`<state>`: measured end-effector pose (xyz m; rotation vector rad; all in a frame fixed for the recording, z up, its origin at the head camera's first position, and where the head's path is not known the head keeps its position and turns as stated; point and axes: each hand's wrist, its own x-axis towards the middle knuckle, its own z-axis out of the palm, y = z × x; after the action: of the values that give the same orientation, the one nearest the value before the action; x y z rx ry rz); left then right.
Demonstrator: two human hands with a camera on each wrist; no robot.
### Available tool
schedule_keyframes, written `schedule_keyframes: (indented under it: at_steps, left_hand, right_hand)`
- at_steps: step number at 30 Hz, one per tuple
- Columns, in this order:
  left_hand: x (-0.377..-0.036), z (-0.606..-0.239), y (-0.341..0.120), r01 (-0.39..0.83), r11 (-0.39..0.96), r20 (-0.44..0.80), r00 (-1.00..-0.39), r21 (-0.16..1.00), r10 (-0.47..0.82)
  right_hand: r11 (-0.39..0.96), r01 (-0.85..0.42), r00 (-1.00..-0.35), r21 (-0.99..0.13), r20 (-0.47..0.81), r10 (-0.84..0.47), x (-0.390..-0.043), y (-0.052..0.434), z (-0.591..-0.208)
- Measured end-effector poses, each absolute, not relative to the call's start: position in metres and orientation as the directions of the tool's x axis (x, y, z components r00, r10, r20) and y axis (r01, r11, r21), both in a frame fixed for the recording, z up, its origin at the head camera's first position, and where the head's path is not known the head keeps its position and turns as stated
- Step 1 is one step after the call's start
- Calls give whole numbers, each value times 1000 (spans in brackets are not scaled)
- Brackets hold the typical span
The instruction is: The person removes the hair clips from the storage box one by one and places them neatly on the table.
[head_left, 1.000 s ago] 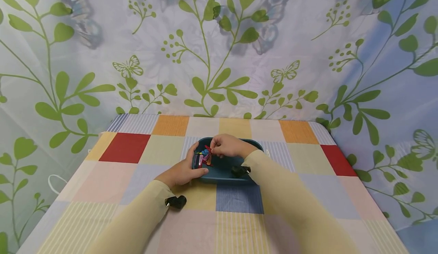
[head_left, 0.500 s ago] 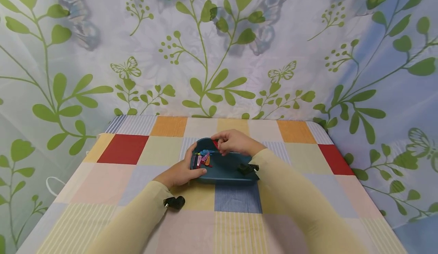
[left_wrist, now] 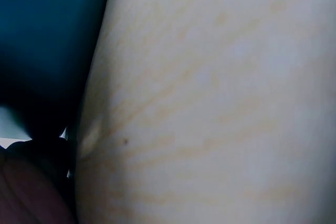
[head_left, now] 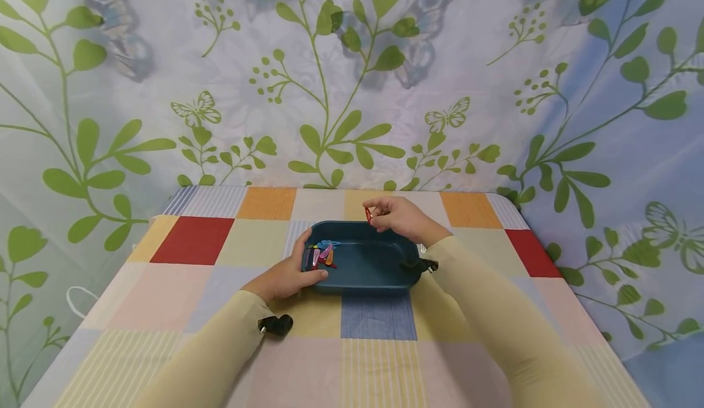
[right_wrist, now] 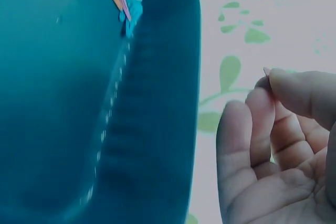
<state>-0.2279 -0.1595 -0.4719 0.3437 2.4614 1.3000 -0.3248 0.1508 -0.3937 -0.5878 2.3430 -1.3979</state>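
Note:
A dark teal tray [head_left: 374,262] sits on the table in the head view. My left hand [head_left: 286,278] grips its left end, thumb over the near rim and fingers along the outer side. Inside, at that end, lies a small pile of colourful hair clips [head_left: 327,254], blue, pink, orange and red among them. Above the far rim, my right hand [head_left: 404,220] pinches a red hair clip [head_left: 368,214] between thumb and finger. In the right wrist view, only a sliver of that clip shows at the fingertips. Skin fills most of the left wrist view.
A patchwork-patterned cloth [head_left: 198,240] covers the table. Behind it hangs a curtain [head_left: 330,90] printed with leaves and butterflies. A white cord [head_left: 74,301] loops at the table's left edge. Black wrist cameras sit on both sleeves.
My right hand has lifted the red hair clip off the pile and carried it right and up, past the tray's far rim. My left hand keeps its place on the tray.

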Motion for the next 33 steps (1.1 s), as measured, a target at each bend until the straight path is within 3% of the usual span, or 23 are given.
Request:
schedule_keyframes:
  at_steps: [13,23,33]
  left_hand:
    - [-228,-470,-159,64,581,-186,-914,812,360]
    - [-227,-471,-157,48,587,-199,-916,809,349]
    - [-228,-473,-157,49,588,-196,-918,807,345]
  right_hand:
    - [496,-124,-937,-859,-63,-344,-327,225,-400]
    - [602,-82,-957,-794,-105,-270,-324,268,-427]
    - [679,-78,-959,-730,-131,-252,-323,280,-449]
